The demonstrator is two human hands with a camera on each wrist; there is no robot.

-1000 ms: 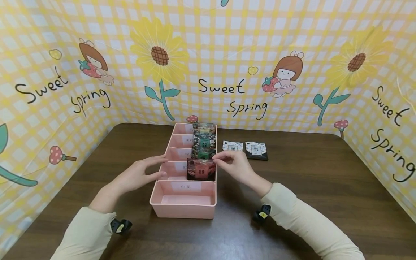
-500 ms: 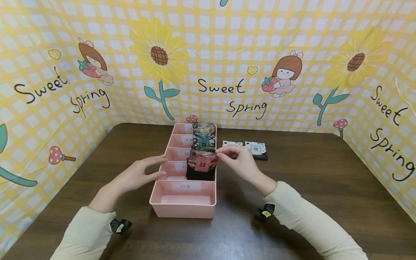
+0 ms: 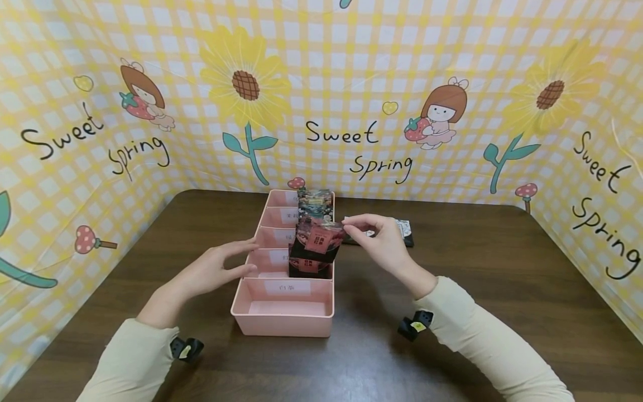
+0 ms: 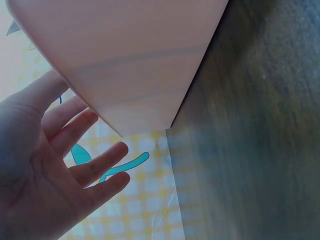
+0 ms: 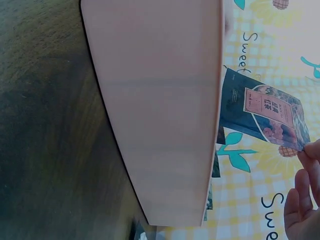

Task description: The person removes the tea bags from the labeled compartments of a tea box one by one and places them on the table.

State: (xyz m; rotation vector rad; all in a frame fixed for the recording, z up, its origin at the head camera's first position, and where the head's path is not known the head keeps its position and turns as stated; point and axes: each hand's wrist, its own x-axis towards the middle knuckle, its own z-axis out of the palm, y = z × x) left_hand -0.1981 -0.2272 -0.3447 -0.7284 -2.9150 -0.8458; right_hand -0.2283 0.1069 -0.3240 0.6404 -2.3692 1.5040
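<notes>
"What's the left hand [image 3: 220, 267] doing?"
"Fingers spread, at the left rim of the pink box [image 3: 281, 326]."
"And the red sachet [image 3: 317, 242]?"
"Tilted, held up over the box's right side, above a second red sachet [image 3: 310, 269] in a compartment."
"Right hand [image 3: 383, 240] pinching it?"
"Yes, by a corner, and partly hiding white packets [image 3: 404, 229] on the table [image 3: 467, 251]."

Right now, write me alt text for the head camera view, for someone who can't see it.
Fingers of a right hand pinch a dark, red-labelled packet by one corner above a pink divided box, while the left hand is at the box's left side. More packets sit in the box, on a brown table before yellow-checked cloth.
</notes>
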